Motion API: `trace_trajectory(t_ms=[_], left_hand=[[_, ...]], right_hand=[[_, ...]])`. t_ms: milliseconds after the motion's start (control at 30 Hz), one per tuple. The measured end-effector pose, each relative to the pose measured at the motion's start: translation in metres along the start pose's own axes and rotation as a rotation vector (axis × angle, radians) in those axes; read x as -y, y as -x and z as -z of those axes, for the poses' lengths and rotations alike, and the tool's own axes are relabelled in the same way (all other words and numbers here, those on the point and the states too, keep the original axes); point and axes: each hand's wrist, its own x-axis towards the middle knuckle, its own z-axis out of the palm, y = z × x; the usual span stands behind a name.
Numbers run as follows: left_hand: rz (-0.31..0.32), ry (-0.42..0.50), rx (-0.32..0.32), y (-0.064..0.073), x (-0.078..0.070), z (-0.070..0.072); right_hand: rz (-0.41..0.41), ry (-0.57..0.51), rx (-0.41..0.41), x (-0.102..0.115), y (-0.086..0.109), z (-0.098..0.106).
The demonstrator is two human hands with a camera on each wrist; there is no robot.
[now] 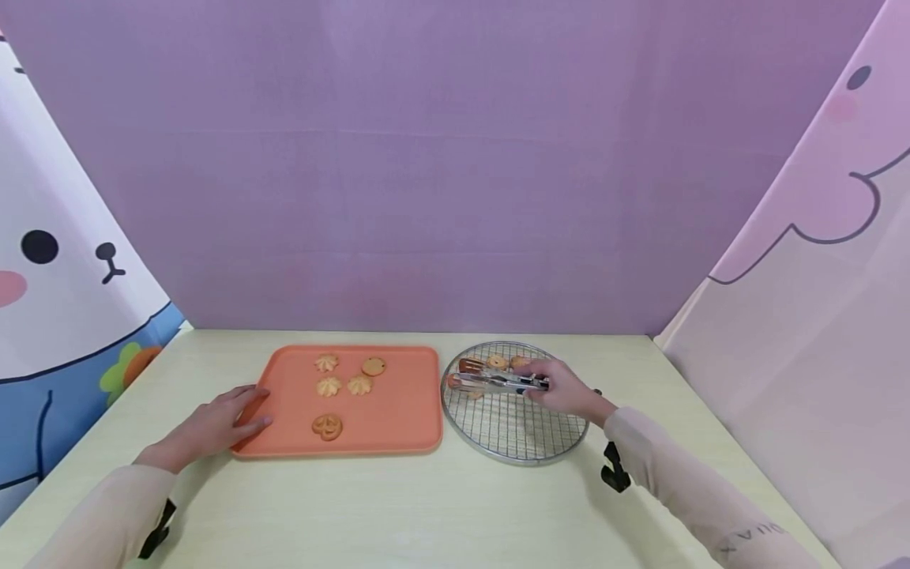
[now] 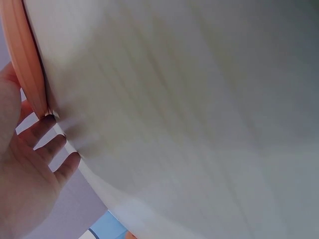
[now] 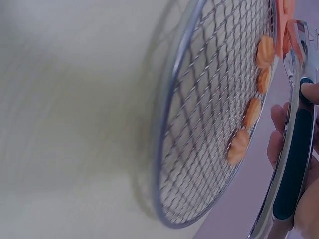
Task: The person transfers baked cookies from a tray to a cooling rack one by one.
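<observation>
My left hand [image 1: 216, 423] rests at the left edge of an orange tray [image 1: 405, 411], fingers fairly straight. In the left wrist view, some fingertips touch the tabletop beside the tray's edge [image 2: 25, 55]. The tray bears several shell-shaped cookies [image 1: 359, 385], a round cookie [image 1: 374, 366] and a pretzel-shaped cookie [image 1: 327, 427]. My right hand [image 1: 565, 389] grips metal tongs [image 1: 498, 380] with dark grips [image 3: 294, 169], above a round wire rack [image 1: 526, 435]. Several cookies [image 3: 239, 147] lie on the rack. Whether the tongs' tips hold a cookie, I cannot tell.
Tray and rack stand side by side on a pale table [image 1: 341, 506]. A purple backdrop [image 1: 426, 197] rises behind it, with printed cartoon panels on the left [image 1: 71, 316] and right [image 1: 817, 316].
</observation>
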Motion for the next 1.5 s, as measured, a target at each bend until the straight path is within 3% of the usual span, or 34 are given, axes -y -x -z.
trace_trajectory(t_ms=[367, 800, 1500], left_hand=[[0.01, 0.01, 0.009, -0.001, 0.002, -0.001], [0.015, 0.015, 0.011, 0.001, -0.001, 0.0], [0.012, 0.005, 0.008, 0.002, -0.003, 0.002]], right_hand=[[-0.087, 0.021, -0.02, -0.012, 0.021, 0.01], [-0.074, 0.026, -0.08, -0.027, 0.04, 0.02], [-0.111, 0.042, -0.116, -0.045, 0.045, 0.013]])
